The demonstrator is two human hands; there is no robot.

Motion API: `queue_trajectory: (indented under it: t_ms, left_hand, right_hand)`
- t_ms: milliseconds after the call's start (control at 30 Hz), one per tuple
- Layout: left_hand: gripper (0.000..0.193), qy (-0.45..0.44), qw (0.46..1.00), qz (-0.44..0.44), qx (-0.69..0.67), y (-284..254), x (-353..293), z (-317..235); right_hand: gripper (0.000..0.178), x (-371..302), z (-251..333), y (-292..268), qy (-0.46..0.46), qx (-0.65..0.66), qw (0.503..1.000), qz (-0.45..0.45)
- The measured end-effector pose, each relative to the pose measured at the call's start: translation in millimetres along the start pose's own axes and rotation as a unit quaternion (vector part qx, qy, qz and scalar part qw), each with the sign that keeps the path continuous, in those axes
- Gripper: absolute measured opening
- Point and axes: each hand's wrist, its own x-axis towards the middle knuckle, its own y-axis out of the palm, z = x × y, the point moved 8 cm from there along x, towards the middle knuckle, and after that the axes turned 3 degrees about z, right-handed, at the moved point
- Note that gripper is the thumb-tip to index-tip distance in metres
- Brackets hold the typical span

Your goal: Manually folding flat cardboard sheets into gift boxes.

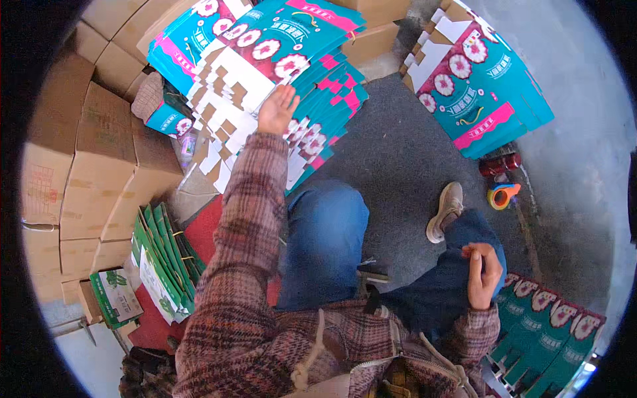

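Observation:
Palm up, my left hand (277, 109) is stretched out over a stack of flat printed cartons (269, 50), teal with pink bands and white tabs. Its fingers are extended and nothing lies in them; whether it touches the cartons I cannot tell. My right hand (484, 273) is at my bent right knee, fingers curled in toward the thumb, with no object showing. Ahead to the right stands another pile of the same teal cartons (488, 99).
Brown cardboard boxes (99, 152) are stacked along the left. Green folded cartons (166, 255) stand at the left beside a red mat (204, 225). A tape roll (503, 196) and a dark red cylinder (500, 164) lie at the right. More teal cartons (547, 331) are at lower right.

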Motion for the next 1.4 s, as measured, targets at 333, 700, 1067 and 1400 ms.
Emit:
queue_trajectory:
  t_ms: [333,700,1067,1400]
  left_hand:
    - [0.040,0.028,0.953,-0.105,-0.282,-17,64,20]
    - [0.029,-0.008,0.981,-0.123,-0.152,-29,117,-26]
    - [0.032,0.217,0.950,-0.021,0.223,99,-159,-52]
    - [0.030,0.249,0.849,0.169,0.434,203,-195,-66]
  right_hand:
    - [0.007,21,-2,22,0.002,-0.093,0.995,0.039]
    - [0.008,30,0,27,-0.002,-0.121,0.991,0.058]
    - [0.009,9,-1,4,-0.029,-0.143,0.989,0.024]
    - [0.013,-20,-7,-25,-0.104,-0.127,0.986,-0.038]
